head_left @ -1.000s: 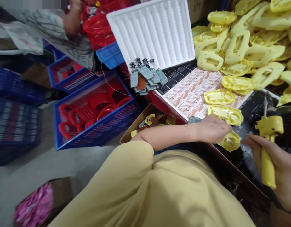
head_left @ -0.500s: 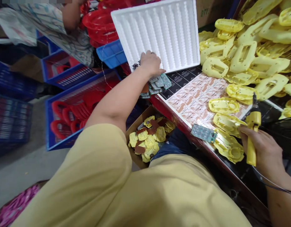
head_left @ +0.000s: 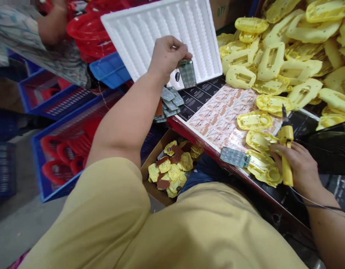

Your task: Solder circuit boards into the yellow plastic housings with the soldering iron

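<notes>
My left hand (head_left: 167, 56) pinches a green circuit board (head_left: 188, 74) by its upper edge, in front of a white ridged foam tray (head_left: 158, 28). Below the wrist lies a pile of similar circuit boards (head_left: 172, 101) at the table's edge. My right hand (head_left: 300, 164) is closed around a yellow soldering iron (head_left: 287, 164), its dark tip pointing up and away from me. Next to that hand lies a yellow plastic shell (head_left: 263, 169), inner side up. Another circuit board (head_left: 233, 157) rests by the shell, with thin wires between them.
Yellow housings (head_left: 273, 63) are heaped at the back right. Under the table edge, a cardboard box (head_left: 158, 196) holds yellow pieces. To the left, a blue crate (head_left: 38, 168) contains red parts. A co-worker's arm (head_left: 52, 28) shows at upper left.
My left hand has lifted from the pile of boards, now with one circuit board in its fingers. My right hand still grips the soldering iron. The whole view has shifted slightly.
</notes>
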Demonstrator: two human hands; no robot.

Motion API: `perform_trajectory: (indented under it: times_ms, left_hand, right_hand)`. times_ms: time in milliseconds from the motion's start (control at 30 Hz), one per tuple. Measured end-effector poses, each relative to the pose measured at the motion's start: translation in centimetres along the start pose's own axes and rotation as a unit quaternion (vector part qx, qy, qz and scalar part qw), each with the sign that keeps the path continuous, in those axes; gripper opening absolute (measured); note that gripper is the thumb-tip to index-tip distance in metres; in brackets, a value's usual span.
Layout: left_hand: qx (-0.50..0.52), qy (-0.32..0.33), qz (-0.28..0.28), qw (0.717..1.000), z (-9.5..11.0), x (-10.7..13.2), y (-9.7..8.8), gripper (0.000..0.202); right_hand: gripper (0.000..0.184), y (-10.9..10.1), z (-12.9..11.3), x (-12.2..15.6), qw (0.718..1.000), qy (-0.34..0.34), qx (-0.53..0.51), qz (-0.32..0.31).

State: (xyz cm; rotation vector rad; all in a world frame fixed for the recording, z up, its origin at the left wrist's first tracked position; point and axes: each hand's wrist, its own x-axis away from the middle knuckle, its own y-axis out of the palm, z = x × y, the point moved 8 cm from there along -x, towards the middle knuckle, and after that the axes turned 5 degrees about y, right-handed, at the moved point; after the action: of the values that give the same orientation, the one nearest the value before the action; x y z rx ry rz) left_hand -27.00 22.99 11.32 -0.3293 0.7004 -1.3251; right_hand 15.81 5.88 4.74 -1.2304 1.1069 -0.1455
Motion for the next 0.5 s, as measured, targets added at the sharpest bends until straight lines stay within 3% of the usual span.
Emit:
perform_trajectory:
  times_ms: [100,200,267,367,433,500]
  left_hand:
    - [0.148,0.007,-0.083,0.985,3.6,1.1,4.9,0.018]
    - [0.226,-0.001,-0.184,0.957,7.2,3.5,11.6,0.01]
    - [0.179,0.041,-0.272,0.945,10.0,5.8,16.2,0.008]
    - [0.044,0.169,-0.391,0.904,13.7,9.8,21.8,0.011]
    - [-0.029,0.232,-0.429,0.872,15.0,12.0,24.1,0.014]
    - [-0.075,0.262,-0.434,0.859,15.5,13.2,25.3,0.018]
  right_hand:
    - [0.011,-0.5,-0.9,-0.4,1.0,0.003,0.009,-0.015]
    - [0.013,-0.9,-1.3,-0.1,0.998,0.034,0.016,-0.045]
    - [0.013,-1.9,-1.6,0.3,0.998,0.05,0.013,-0.039]
    - [0.023,-4.6,-2.2,1.4,0.998,0.066,-0.009,-0.019]
    - [0.043,-6.9,-2.6,2.5,0.997,0.074,-0.025,-0.007]
    - [0.057,-9.4,-2.6,4.0,0.995,0.096,-0.01,0.031]
